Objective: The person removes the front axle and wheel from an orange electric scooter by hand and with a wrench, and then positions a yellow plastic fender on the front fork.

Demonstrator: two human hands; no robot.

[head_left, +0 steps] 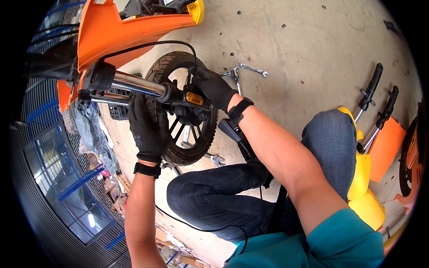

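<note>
A spoked black wheel with a knobbly tyre (pixel 181 156) stands between the legs of a motorcycle's front fork (pixel 138 84). My left hand (pixel 148 127), in a black glove, wraps round the tyre's near left side, its fingertips reaching up beside the fork leg. My right hand (pixel 213 88), also gloved, is closed at the wheel's far right side, close to the fork's lower end and an orange reflector (pixel 194 98). Its fingertips curl out of sight, where a thin black cable (pixel 174 42) comes down to them. What they hold is hidden.
Orange bodywork (pixel 129 35) overhangs the fork. Chrome wrenches (pixel 252 68) lie on the concrete floor beyond my right hand; more tools (pixel 216 159) lie below the wheel. At right are yellow parts (pixel 367 207), another fork pair (pixel 370 89) and an orange panel (pixel 388 149). Plastic wrapping (pixel 91 129) lies left.
</note>
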